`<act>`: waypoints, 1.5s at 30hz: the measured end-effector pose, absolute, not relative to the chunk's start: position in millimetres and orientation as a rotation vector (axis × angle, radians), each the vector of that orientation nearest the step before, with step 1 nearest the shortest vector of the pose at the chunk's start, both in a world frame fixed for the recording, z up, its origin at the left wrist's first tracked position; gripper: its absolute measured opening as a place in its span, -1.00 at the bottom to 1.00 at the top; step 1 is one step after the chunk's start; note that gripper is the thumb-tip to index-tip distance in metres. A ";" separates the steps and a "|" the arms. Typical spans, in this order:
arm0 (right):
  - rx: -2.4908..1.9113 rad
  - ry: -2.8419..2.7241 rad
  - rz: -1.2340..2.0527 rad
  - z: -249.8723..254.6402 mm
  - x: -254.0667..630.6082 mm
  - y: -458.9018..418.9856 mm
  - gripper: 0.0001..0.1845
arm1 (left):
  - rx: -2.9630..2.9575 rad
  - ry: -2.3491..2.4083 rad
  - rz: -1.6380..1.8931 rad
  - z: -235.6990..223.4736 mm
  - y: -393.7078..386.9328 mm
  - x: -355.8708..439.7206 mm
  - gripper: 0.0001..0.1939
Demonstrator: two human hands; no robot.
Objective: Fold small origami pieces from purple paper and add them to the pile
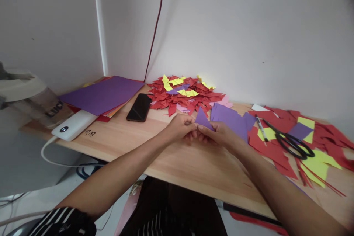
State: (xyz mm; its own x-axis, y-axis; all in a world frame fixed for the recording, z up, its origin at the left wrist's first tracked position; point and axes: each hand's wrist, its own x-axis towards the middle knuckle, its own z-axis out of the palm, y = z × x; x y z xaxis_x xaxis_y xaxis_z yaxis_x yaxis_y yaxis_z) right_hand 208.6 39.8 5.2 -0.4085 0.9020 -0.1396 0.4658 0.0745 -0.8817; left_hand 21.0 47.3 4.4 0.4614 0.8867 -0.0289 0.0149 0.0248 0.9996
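Between both hands, just above the wooden table, I hold a small piece of purple paper point(204, 119) folded to a pointed, triangular shape. My left hand point(181, 127) is closed, its thumb and fingers pinching the paper's left corner. From the other side, my right hand point(216, 131) grips the lower right edge, thumb in front. Some fingers of both hands are hidden behind the paper. Close beyond the hands lies a heap of folded red paper pieces point(163, 97), with yellow, pink and purple ones among them. Flat purple paper sheets point(231, 118) lie beside my right hand.
Black-handled scissors point(294, 145) and a pen point(261, 127) rest on red and yellow paper scraps point(272, 153) at right. A black phone point(139, 107), a white power bank point(73, 125) with cable, large purple paper point(107, 94) and a plastic jug point(30, 97) stand left. A wall is behind.
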 end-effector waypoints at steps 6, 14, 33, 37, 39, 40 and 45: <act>-1.454 -1.940 1.168 2.2 211.1 37.9 -0.42 | 1.387 0.823 0.727 1.4 47.6 21.2 -0.74; -1.383 -1.846 1.116 11.5 212.5 38.6 -0.53 | 1.502 0.915 0.907 0.5 50.2 20.5 -0.73; -1.390 -1.919 1.281 17.4 217.4 35.5 -0.55 | 1.185 0.920 1.079 2.9 53.4 15.5 -0.77; -1.362 -1.942 1.236 21.7 215.6 35.1 -0.48 | 1.313 0.891 1.075 -0.2 55.9 15.6 -0.73; -1.367 -1.918 1.184 22.8 214.4 35.9 -0.47 | 1.366 0.876 1.066 -1.9 56.4 16.5 -0.72; -1.375 -1.909 1.159 22.7 213.4 36.3 -0.47 | 1.392 0.869 1.060 -2.6 56.1 17.1 -0.72; -1.435 -1.821 1.037 16.5 205.8 35.6 -0.45 | 1.552 0.893 1.004 -2.8 50.0 21.0 -0.75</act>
